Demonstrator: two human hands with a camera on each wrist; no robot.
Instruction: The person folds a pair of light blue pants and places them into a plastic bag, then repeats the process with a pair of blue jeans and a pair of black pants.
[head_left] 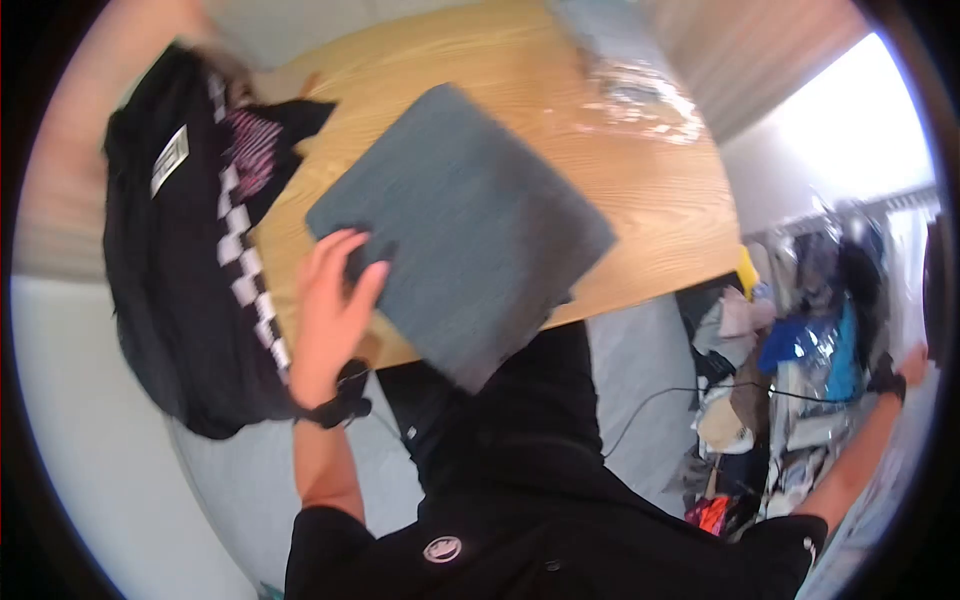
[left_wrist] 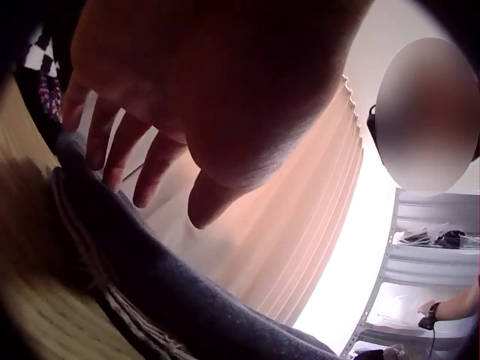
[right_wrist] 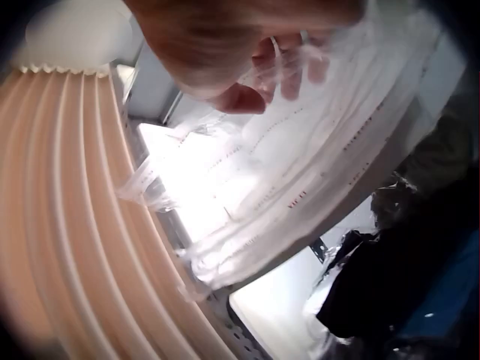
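My left hand (head_left: 335, 305) rests at the left edge of a folded grey-blue garment (head_left: 465, 225), thumb spread from the fingers. In the left wrist view its fingers (left_wrist: 154, 169) reach down to the thick layered edge of the folded garment (left_wrist: 161, 262), their tips right at it. The garment lies on the wooden table (head_left: 670, 225), one corner past the near edge. Far to the right, my right hand (head_left: 912, 365) is at the shelving. In the right wrist view that hand (right_wrist: 247, 52) grips clear plastic bags (right_wrist: 277, 172) with small red print, film stretched across its fingers.
A black bag with a checkered strip (head_left: 165, 250) stands left of the table. Crumpled clear plastic (head_left: 640, 95) lies at the table's far right. Packed clothes (head_left: 810, 350) crowd the shelving at right, with a black cable (head_left: 680, 390) in front. A pleated curtain (right_wrist: 71, 195) hangs beside the shelf.
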